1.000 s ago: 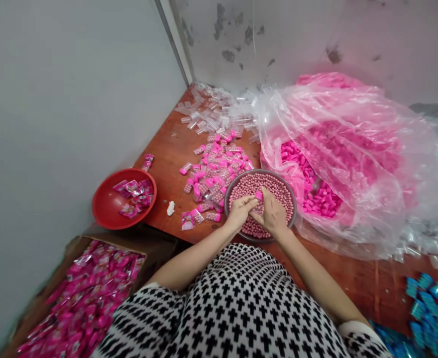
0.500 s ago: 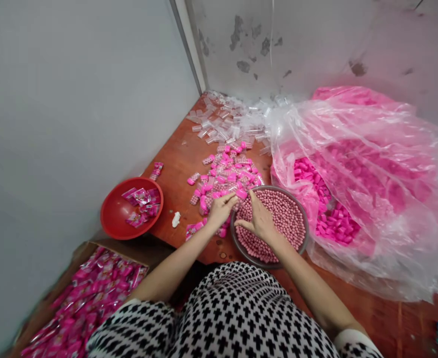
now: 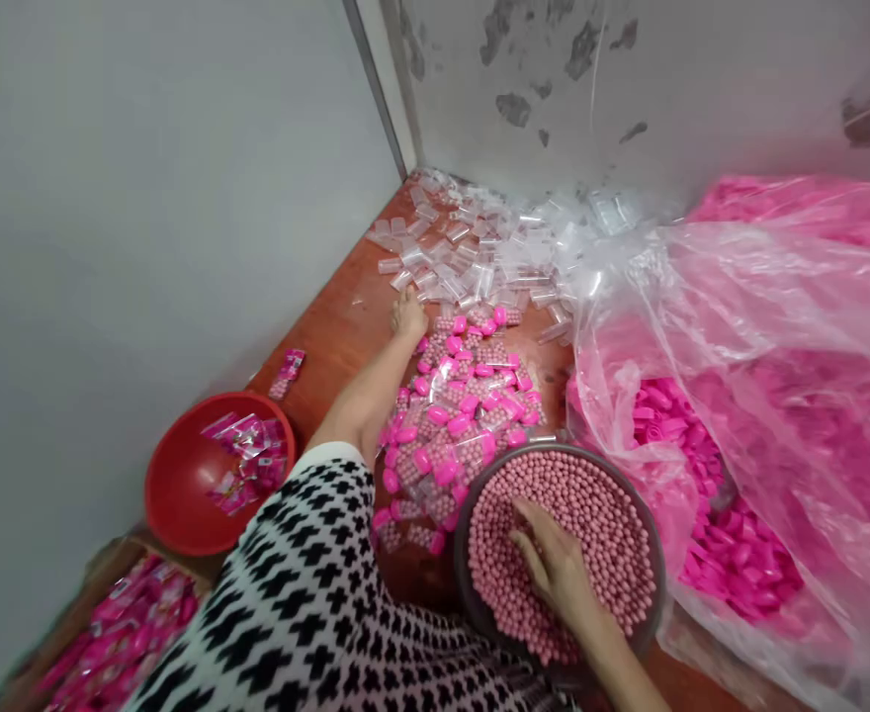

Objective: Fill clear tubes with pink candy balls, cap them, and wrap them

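My left hand is stretched far forward to the near edge of a heap of clear empty tubes. Its fingers point away and are hidden behind the back of the hand. Beside my left forearm lies a pile of filled tubes with pink caps. My right hand lies in a round metal bowl full of small pink balls, fingers stretched flat over them.
A big clear plastic bag of pink caps fills the right side. A red bowl with printed pink packets stands at the left, and a box of more packets is below it. Walls close in on the left and behind the wooden table.
My left hand left the bowl's rim and reached forward to the clear tubes. The right hand slid deeper into the balls. The view moved forward and closer.
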Motion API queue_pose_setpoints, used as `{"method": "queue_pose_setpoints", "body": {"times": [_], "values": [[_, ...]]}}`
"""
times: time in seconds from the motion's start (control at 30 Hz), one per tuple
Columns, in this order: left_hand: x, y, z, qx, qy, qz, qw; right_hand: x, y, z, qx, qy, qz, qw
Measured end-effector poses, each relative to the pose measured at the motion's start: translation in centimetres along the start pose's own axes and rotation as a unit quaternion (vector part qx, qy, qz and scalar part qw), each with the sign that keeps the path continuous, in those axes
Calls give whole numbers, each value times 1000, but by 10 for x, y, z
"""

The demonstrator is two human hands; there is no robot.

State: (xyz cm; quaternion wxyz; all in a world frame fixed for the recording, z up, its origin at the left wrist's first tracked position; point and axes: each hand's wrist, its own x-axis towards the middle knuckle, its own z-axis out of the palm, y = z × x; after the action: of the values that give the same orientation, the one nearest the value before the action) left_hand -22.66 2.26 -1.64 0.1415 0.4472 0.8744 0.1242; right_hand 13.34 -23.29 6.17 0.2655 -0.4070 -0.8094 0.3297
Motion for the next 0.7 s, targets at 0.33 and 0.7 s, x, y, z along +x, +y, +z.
{"method": "queue_pose_setpoints", "body": {"times": [0.33,0.7], "values": [[-8,-17,-8,37,-5,85,996,6,5,3,26,5,1,1000],[-246,27,-89,-152,-237,395,874,-22,-17,-25,44,18,64,997]]}}
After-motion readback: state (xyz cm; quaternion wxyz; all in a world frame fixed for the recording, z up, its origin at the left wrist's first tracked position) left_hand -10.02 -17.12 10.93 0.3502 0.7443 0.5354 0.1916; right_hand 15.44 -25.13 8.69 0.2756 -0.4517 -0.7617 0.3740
